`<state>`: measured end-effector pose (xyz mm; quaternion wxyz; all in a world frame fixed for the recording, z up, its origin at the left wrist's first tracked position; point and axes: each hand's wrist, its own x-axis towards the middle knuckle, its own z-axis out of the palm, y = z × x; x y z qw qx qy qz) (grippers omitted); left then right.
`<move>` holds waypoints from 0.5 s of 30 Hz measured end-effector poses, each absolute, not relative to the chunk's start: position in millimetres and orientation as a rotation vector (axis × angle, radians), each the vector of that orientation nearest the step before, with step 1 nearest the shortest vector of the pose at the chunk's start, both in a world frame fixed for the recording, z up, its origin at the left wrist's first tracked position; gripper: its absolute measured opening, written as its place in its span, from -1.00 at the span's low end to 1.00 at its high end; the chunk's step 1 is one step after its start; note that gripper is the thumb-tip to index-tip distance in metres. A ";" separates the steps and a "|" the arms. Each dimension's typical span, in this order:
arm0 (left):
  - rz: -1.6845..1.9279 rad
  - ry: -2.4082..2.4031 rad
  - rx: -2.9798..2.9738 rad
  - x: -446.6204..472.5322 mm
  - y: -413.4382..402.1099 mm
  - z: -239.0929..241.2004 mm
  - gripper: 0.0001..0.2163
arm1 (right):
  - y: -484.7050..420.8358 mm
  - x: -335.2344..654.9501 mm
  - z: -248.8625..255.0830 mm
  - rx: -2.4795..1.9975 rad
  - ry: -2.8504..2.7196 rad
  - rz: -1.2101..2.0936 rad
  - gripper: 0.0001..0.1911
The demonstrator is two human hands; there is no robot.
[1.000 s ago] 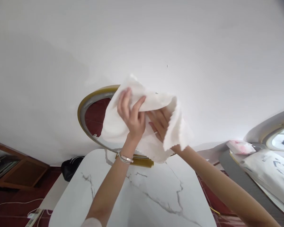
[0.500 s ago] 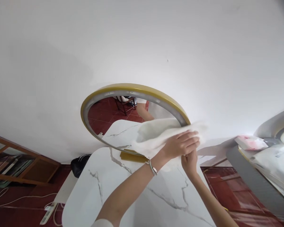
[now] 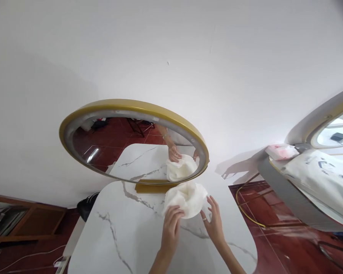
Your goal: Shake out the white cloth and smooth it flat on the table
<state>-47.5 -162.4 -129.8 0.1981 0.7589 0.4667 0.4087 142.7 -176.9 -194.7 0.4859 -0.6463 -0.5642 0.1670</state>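
A crumpled white cloth [image 3: 185, 198] lies on the white marble table [image 3: 117, 236], just in front of the base of a round gold-framed mirror [image 3: 131, 106]. My left hand [image 3: 171, 226] rests at the cloth's near left edge, fingers curled down onto it. My right hand [image 3: 214, 222] is beside the cloth's right edge, fingers spread and apart, a ring on one finger. The mirror reflects the cloth, the table top and my hands.
A white wall stands behind the mirror. At the right lie a pink-and-white pack [image 3: 281, 151], a white bag [image 3: 320, 171] and another round mirror [image 3: 331, 133]. A wooden shelf [image 3: 23, 220] and a black bag [image 3: 87, 205] sit on the red floor at left; a yellow cable [image 3: 242, 213] runs at right.
My hands brought the cloth down from the mirror's face to the table top in front of its base. The cloth is now bunched up, and my right hand has opened beside it.
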 end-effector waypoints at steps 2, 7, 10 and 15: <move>1.141 1.416 1.944 -55.4 -182.4 -138.2 -0.73 | -174.9 151.8 -199.4 -1.625 -1.379 0.425 -0.40; 1.260 1.588 1.593 -56.6 -210.0 -145.6 -0.72 | -144.7 164.1 -195.6 -1.548 -1.664 0.440 -0.39; 1.264 1.687 1.421 -62.3 -216.6 -145.6 -0.68 | -128.7 164.7 -185.6 -1.428 -1.654 0.598 -0.59; 1.253 1.795 1.172 -86.2 -226.6 -149.4 -0.59 | -125.3 160.6 -176.5 -1.373 -1.579 0.918 -0.78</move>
